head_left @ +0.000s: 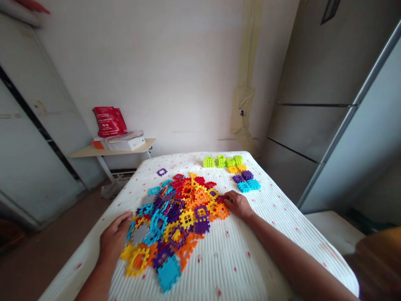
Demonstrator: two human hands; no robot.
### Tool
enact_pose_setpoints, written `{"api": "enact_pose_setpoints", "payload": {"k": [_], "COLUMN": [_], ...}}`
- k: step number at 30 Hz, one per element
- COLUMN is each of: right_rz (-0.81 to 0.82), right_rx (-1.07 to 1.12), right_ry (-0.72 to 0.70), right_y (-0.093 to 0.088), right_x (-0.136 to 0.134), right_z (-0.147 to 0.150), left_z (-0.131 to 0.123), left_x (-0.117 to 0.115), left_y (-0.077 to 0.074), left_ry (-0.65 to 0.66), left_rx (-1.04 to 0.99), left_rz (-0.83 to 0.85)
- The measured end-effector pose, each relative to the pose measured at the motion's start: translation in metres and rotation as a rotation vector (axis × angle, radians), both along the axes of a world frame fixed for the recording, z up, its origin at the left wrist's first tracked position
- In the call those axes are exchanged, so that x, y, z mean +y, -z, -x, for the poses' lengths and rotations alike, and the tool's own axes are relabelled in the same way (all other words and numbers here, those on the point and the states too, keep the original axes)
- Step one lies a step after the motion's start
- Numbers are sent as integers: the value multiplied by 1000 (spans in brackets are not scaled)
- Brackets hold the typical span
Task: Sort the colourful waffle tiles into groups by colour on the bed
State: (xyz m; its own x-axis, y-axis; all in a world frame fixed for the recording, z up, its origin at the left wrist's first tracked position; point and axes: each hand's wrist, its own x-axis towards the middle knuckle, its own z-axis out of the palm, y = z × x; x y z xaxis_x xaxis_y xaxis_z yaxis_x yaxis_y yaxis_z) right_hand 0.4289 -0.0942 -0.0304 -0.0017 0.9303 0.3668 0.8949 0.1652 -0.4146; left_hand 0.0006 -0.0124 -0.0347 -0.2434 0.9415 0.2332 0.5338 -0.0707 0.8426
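In the head view, a mixed pile of plastic pieces (pixel 175 211) is spread over the left and middle of the cloth-covered table (pixel 244 267). The left hand (pixel 114 238) is placed between the pile's left side and the table's left edge; whether a piece is gripped cannot be told. The right hand (pixel 238 204) is rested at the pile's right side with fingers bent onto pieces; a firm grasp cannot be made out. Green stacks (pixel 221 161) are lined near the far edge, blue stacks (pixel 249 185) nearer, by the right edge. A broad strip of cloth is left between pile and right edge.

Four green stacks (pixel 209 162), two blue stacks (pixel 254 184)
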Motion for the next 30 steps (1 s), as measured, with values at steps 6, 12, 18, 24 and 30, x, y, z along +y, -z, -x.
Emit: {"api": "enact_pose_setpoints", "payload": {"k": [6,12,18,24,30], "right_rz": [-10,15,5,9,10], "right_rx": [8,31,37,45,26], "right_ry": [6,-4,-6,-11,6], "right_y": [2,1,7,12,10], "right_x": [1,1,3,5,4], "right_z": [-1,-1,-3,-5,-4], "left_z": [5,3,4,5,7], "left_x": [0,1,1,3,4], "left_y": [4,3,5,11,13], "left_ry": [14,24,25,39,40], "left_rx": [-67,-81,-122,-138,-147], "left_rz": [-25,-35,-46,-59,-63]}}
